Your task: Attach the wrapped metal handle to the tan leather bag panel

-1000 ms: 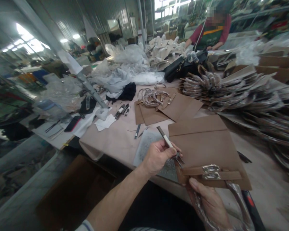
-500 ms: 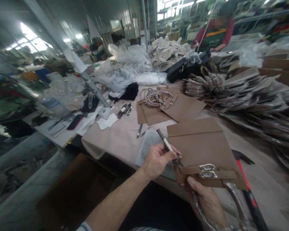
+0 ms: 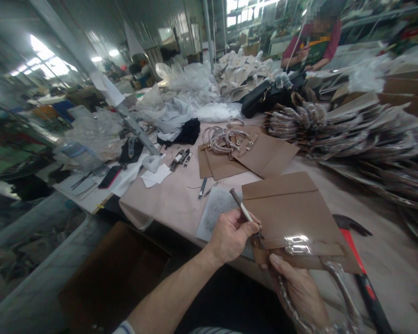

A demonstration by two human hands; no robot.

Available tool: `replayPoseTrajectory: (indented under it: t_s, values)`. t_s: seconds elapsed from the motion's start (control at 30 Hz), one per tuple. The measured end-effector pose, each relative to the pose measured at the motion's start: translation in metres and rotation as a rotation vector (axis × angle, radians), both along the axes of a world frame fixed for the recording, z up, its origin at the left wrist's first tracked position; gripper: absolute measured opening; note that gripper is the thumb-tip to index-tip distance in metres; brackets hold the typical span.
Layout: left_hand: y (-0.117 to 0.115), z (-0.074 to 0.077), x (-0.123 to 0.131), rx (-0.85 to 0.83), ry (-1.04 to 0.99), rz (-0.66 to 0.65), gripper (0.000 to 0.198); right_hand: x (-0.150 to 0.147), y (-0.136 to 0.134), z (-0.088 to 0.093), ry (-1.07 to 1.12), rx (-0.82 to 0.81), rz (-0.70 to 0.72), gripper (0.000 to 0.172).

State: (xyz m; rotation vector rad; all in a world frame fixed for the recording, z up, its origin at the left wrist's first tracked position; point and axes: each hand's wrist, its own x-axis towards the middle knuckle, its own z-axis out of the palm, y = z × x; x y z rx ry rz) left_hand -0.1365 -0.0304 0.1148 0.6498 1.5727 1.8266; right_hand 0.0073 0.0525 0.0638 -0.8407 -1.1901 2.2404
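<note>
Closed around a slim metal hand tool wrapped in white tape (image 3: 245,212), my left hand (image 3: 230,232) is at the left edge of a brown leather bag panel (image 3: 282,213). The tool's lower end meets the panel's lower left corner; its exact tip is blurred there. My right hand (image 3: 297,287) grips the panel's lower edge, thumb on top and fingers hidden beneath. Shiny metal buckles (image 3: 297,245) sit on a strap along that edge. A plastic-wrapped handle (image 3: 341,287) hangs from the panel beside my right hand.
A red and black claw hammer (image 3: 355,250) lies right of the panel. More brown panels (image 3: 264,150) with wrapped handles lie behind it, and a large stack (image 3: 362,130) stands at right. A grey slab (image 3: 214,211) is left of the panel. Across the table works another person (image 3: 316,51).
The tool and my left hand have shifted slightly, and the panel has tilted a little, so the buckles now glare. The person across has raised a hand.
</note>
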Motion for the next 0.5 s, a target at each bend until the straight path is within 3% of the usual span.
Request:
replayPoseTrajectory:
  t_s: [0.2,0.37,0.5]
  values:
    - [0.003,-0.003,0.0,-0.027,-0.022,0.007,0.025,0.001,0.004,0.013,-0.027,-0.111,0.106,0.033]
    - [0.003,-0.008,0.002,-0.038,-0.035,0.016,0.025,0.008,0.012,0.007,-0.086,-0.097,0.291,0.036]
    - [0.0,-0.009,0.003,-0.08,0.002,0.022,0.022,0.009,0.013,0.003,-0.132,-0.087,0.286,0.036]
